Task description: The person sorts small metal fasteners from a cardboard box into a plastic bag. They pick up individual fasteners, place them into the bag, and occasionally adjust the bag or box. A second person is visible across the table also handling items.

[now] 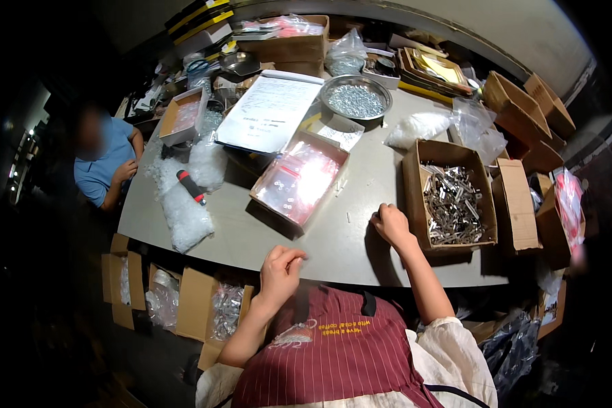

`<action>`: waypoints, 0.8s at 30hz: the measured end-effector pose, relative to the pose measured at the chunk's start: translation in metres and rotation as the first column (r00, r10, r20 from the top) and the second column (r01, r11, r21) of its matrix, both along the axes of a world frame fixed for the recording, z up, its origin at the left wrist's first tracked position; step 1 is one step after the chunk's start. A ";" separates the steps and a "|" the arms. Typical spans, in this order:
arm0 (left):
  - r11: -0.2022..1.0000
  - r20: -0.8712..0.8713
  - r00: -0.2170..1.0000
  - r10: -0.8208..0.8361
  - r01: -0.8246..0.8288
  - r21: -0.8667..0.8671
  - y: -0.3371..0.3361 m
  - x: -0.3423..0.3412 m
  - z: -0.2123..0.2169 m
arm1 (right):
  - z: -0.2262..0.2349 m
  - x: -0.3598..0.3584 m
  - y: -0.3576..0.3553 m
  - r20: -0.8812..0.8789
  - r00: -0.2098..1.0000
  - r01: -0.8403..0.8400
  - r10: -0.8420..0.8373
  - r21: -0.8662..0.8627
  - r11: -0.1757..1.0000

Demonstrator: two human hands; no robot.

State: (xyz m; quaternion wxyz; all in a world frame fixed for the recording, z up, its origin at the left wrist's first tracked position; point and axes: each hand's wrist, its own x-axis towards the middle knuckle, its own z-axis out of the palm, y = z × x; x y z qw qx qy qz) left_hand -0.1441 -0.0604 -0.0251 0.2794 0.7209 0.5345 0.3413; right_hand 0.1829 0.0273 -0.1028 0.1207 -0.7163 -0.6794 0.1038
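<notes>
**Two hands at the near table edge, metal-parts box just right of the right hand**

I read the right hand (389,224) as curled into a loose fist resting on the grey table (333,238); whether it grips anything small, I cannot tell. The cardboard box of metal parts (452,204) lies just beside it to the right, long axis running away from me. The left hand (280,268) hovers at the table's near edge, fingers pinched together; any held item is too small to confirm. The right hand is clearly nearer the box. Ahead and left sits an open box of clear bags (299,178), then a metal bowl of screws (355,98). Nothing stands between right hand and parts box. Another person (105,160) sits at far left.
</notes>
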 end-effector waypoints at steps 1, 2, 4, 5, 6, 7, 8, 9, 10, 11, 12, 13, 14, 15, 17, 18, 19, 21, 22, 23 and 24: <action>1.000 0.029 0.999 -0.020 0.020 0.009 -0.002 0.005 -0.003 | -0.008 0.003 -0.002 -0.025 0.999 -0.022 0.023 0.005 1.000; 0.999 0.058 0.998 -0.039 0.038 0.019 -0.004 0.013 -0.006 | -0.016 0.006 -0.001 -0.050 0.998 -0.046 0.046 0.011 0.999; 0.999 0.093 0.994 -0.054 0.052 0.016 -0.009 0.025 -0.009 | -0.010 -0.003 0.007 -0.123 0.989 -0.077 0.079 0.027 0.997; 0.998 0.098 0.994 -0.058 0.058 0.002 -0.011 0.030 -0.010 | -0.001 -0.011 0.012 -0.171 0.982 -0.075 0.080 0.036 0.997; 0.998 0.101 0.993 -0.065 0.066 -0.007 -0.012 0.036 -0.010 | 0.009 -0.021 0.017 -0.221 0.972 -0.070 0.079 0.049 0.996; 0.996 0.135 0.990 -0.043 0.053 -0.075 -0.014 0.043 -0.006 | 0.013 -0.029 0.023 -0.238 0.966 -0.090 0.095 0.035 0.995; 0.994 0.141 0.989 -0.039 0.053 -0.093 -0.016 0.049 -0.002 | 0.013 -0.039 0.026 -0.256 0.961 -0.090 0.103 0.061 0.994; 0.993 0.145 0.989 -0.032 0.049 -0.110 -0.017 0.054 0.003 | 0.007 -0.047 0.027 -0.184 0.974 -0.120 0.135 0.093 0.988; 0.991 0.147 0.989 -0.020 0.039 -0.126 -0.019 0.058 0.007 | -0.006 -0.056 0.029 -0.110 0.979 -0.156 0.170 0.125 0.980; 1.000 0.125 0.992 -0.015 0.013 0.017 -0.019 0.062 0.003 | -0.029 -0.059 0.029 -0.007 0.973 -0.226 0.230 0.169 0.959; 1.000 0.076 0.997 0.003 -0.005 0.030 -0.022 0.058 0.001 | -0.006 -0.073 0.019 0.064 0.950 -0.312 0.306 0.152 0.938; 0.999 0.035 0.999 -0.014 0.013 0.051 -0.020 0.061 0.005 | -0.046 -0.066 0.024 0.226 0.932 -0.334 0.282 0.239 0.912; 0.998 -0.003 1.000 0.000 0.001 0.061 -0.021 0.060 0.002 | -0.048 -0.067 0.017 0.220 0.917 -0.378 0.333 0.207 0.903; 0.993 0.004 1.000 -0.021 0.021 0.119 -0.019 0.059 -0.004 | -0.044 -0.064 0.008 0.215 0.901 -0.415 0.378 0.171 0.893; 0.985 -0.006 1.000 0.011 -0.010 0.170 -0.020 0.063 -0.012 | -0.021 -0.052 -0.009 0.047 0.936 -0.350 0.348 0.059 0.935; 0.981 -0.019 0.999 0.029 -0.025 0.195 -0.021 0.063 -0.016 | -0.007 -0.042 -0.014 -0.025 0.925 -0.379 0.380 0.037 0.925; 0.997 0.018 0.999 0.032 -0.033 0.063 -0.022 0.062 -0.025 | 0.007 -0.034 -0.018 -0.105 0.905 -0.414 0.413 0.016 0.910; 0.997 0.073 0.995 0.075 -0.075 0.000 -0.017 0.068 -0.002 | 0.034 -0.026 -0.023 -0.286 0.894 -0.349 0.344 0.035 0.937; 0.995 0.107 0.991 0.080 -0.073 -0.073 -0.015 0.070 0.006 | 0.055 -0.026 -0.027 -0.377 0.867 -0.331 0.326 0.054 0.942; 0.997 0.185 0.980 0.073 -0.064 -0.051 -0.010 0.075 -0.003 | 0.076 -0.028 -0.031 -0.439 0.841 -0.308 0.315 0.090 0.947; 0.998 0.262 0.963 0.059 -0.054 -0.028 -0.003 0.081 -0.019 | 0.094 -0.029 -0.034 -0.500 0.812 -0.280 0.302 0.121 0.953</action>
